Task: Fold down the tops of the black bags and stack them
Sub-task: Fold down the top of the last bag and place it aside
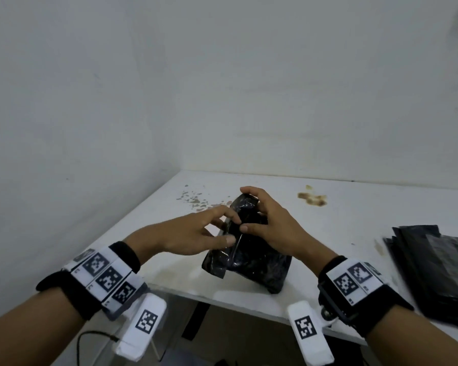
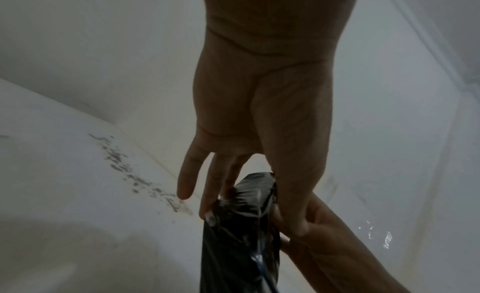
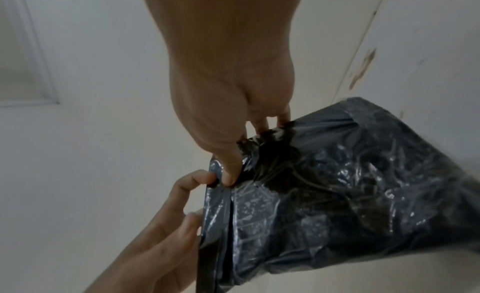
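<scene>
A filled, shiny black bag [image 1: 251, 257] [image 2: 241, 240] [image 3: 337, 190] is held above the front of the white table [image 1: 349, 223]. My left hand [image 1: 196, 233] pinches the bag's flap edge on its left side between thumb and fingers [image 2: 207, 197]; the little finger sticks out free. My right hand [image 1: 267, 220] grips the bag's top from the right, fingers curled over the far end and thumb [image 3: 228, 166] pressing on the fold. A pile of flat black bags [image 1: 434, 270] lies at the table's right edge.
White walls meet at a corner behind the table. Grey specks [image 1: 193, 199] and a brown stain [image 1: 312, 199] mark the tabletop beyond the bag. A black cable [image 1: 95, 336] hangs below the table's front edge.
</scene>
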{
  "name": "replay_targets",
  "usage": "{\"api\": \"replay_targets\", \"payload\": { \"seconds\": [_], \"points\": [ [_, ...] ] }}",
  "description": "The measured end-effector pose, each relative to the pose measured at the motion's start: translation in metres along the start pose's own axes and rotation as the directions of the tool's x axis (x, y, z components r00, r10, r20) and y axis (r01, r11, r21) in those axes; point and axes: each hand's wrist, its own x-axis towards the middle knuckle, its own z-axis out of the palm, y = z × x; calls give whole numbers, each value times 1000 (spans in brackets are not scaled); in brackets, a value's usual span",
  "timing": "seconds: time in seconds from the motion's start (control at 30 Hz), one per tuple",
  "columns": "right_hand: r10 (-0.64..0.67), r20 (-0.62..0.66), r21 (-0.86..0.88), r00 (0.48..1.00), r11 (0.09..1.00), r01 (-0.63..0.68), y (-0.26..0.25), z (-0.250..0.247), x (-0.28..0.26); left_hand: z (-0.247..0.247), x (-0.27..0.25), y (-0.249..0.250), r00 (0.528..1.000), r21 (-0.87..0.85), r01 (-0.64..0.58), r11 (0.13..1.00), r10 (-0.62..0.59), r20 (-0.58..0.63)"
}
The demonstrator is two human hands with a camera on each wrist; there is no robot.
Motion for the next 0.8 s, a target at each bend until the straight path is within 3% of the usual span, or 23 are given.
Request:
{"api": "replay_targets", "payload": {
  "seconds": [0.17,0.23,0.37,0.43,0.5,0.57,0.63,0.73,0.8],
  "points": [
    [-27,107,-95,994,995,37,-27,23,6,12,-28,-27,982,-88,31,996,-46,-184],
    [-52,89,-126,995,990,63,-42,33,6,14,-39,-34,963,-108,30,994,-58,-263],
    [-156,-146,-208,977,970,124,-63,54,0,2,-68,-51,905,-216,-11,976,-82,-417],
    [-195,-298,-124,935,979,165,-70,68,-11,-7,-87,-60,862,-295,-29,955,-125,-491],
    [-148,-334,12,931,987,161,-73,86,-27,-14,-108,-71,812,-363,-62,930,-164,-560],
    [-49,-239,75,970,995,68,-69,108,-43,-18,-128,-82,761,-397,-93,913,-192,-620],
    [69,-60,21,996,997,-67,-57,135,-56,-19,-148,-94,714,-428,-114,897,-226,-663],
    [176,184,-178,967,974,-143,-36,178,-69,-12,-178,-111,687,-462,-98,882,-276,-673],
    [203,209,-214,956,964,-158,-24,205,-70,-4,-196,-120,679,-470,-87,878,-293,-673]
  ]
}}
